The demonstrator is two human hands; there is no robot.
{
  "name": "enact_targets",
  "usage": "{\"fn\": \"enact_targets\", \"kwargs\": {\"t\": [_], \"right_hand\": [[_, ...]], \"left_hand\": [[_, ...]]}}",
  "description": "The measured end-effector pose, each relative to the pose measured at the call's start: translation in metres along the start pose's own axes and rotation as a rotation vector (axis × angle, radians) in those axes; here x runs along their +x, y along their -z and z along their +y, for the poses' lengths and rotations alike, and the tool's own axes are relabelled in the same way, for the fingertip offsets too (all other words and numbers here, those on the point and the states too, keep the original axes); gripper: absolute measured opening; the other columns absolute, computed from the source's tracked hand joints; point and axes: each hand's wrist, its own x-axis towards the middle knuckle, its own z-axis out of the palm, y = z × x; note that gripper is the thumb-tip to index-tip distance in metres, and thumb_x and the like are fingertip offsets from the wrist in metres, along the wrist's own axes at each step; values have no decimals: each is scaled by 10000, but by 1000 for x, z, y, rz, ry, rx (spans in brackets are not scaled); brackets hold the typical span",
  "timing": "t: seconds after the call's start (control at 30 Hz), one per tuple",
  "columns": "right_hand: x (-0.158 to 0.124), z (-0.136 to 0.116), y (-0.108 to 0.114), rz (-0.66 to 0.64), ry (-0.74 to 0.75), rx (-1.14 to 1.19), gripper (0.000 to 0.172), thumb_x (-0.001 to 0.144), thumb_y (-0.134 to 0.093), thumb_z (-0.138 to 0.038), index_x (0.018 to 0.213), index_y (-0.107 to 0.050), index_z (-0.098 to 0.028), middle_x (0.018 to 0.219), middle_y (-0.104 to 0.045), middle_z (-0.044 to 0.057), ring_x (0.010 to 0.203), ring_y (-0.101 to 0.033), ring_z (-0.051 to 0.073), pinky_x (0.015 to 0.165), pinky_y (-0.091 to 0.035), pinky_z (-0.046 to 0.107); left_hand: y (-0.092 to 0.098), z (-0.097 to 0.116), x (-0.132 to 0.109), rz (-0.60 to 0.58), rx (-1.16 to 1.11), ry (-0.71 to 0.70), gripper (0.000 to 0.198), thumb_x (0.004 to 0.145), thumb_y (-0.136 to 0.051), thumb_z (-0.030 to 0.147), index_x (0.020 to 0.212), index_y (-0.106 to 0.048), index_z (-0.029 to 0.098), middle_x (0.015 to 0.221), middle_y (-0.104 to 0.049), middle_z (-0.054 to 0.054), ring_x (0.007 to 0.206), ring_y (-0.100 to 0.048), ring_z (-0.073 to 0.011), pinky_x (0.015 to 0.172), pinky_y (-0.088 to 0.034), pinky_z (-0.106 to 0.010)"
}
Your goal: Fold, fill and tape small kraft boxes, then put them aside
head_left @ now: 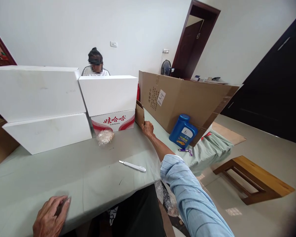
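Note:
My right hand (148,127) reaches far across the table, its fingers curled at the near edge of a small brown cardboard box (139,113). Part of that box is hidden behind the white boxes. Resting on the cloth near the front edge, my left hand (51,214) holds nothing visible, its thumb apart from the bent fingers. A white craft knife (132,166) lies between the hands with its blade pointing left. Beyond it sits a crumpled ball of clear plastic tape (105,137), in front of a white-and-red printed carton (113,121).
Stacked white boxes (39,92) line the far left. A large cardboard carton (177,102) stands at the right, with a blue plastic jug (183,131) and a small purple item (185,151) before it. Another person (96,64) sits behind the boxes. A wooden stool (256,179) is on the floor.

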Motion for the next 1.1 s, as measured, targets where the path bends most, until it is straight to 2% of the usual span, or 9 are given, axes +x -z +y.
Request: {"fn": "enact_targets", "kwargs": {"t": [0.23, 0.4, 0.53, 0.8, 0.97, 1.0, 1.1], "right_hand": [[-3, 20, -7, -2, 4, 10, 435, 1058, -577, -368, 1436, -669, -174, 1469, -679, 155, 1328, -631, 293, 1109, -472, 351], [-10, 31, -10, -3, 24, 20, 433, 1046, -558, -360, 1432, -650, -185, 1421, -694, 150, 1345, -610, 295, 1156, -454, 394], [-15, 37, -9, -27, 20, 11, 409, 1042, -561, -377, 1372, -684, -169, 1346, -718, 164, 1250, -657, 298, 1077, -495, 383], [-39, 45, -9, -34, 4, -74, 321, 1022, -578, -364, 1244, -731, -191, 1297, -746, 127, 1188, -672, 258, 1000, -488, 319], [-61, 27, -6, -84, 52, -105, 293, 968, -570, -380, 1035, -768, -175, 1074, -782, 128, 982, -697, 252, 821, -489, 304], [-66, 25, -6, -99, 71, -101, 303, 961, -552, -384, 1007, -770, -179, 1041, -782, 129, 954, -696, 256, 795, -483, 309], [-67, 30, -17, -133, 118, -89, 340, 946, -506, -404, 935, -771, -191, 1029, -780, 162, 914, -698, 287, 731, -461, 344]], "left_hand": [[0, 1, 0, 22, 0, -46, 295, 1031, -574, 517, 965, -744, 286, 930, -776, -13, 859, -735, -252, 819, -522, -394], [-1, 6, 3, 52, -15, -58, 294, 1046, -576, 505, 960, -741, 277, 908, -767, -18, 848, -728, -245, 831, -526, -381], [-2, 7, 3, 62, -21, -61, 306, 1055, -576, 505, 970, -744, 263, 912, -767, -25, 859, -725, -242, 837, -527, -371], [-2, 7, 3, 42, -66, -30, 291, 1035, -603, 493, 956, -760, 260, 910, -769, -29, 856, -723, -235, 832, -520, -353], [8, 26, 17, 19, -171, 62, 216, 986, -631, 412, 894, -756, 262, 860, -759, -42, 828, -713, -245, 814, -531, -362], [10, 31, 20, -24, -206, 85, 221, 983, -616, 390, 874, -749, 252, 851, -752, -57, 827, -707, -251, 808, -531, -371], [14, 35, 29, -81, -157, 124, 194, 957, -608, 338, 842, -736, 248, 827, -737, -51, 827, -706, -230, 795, -541, -348]]}}
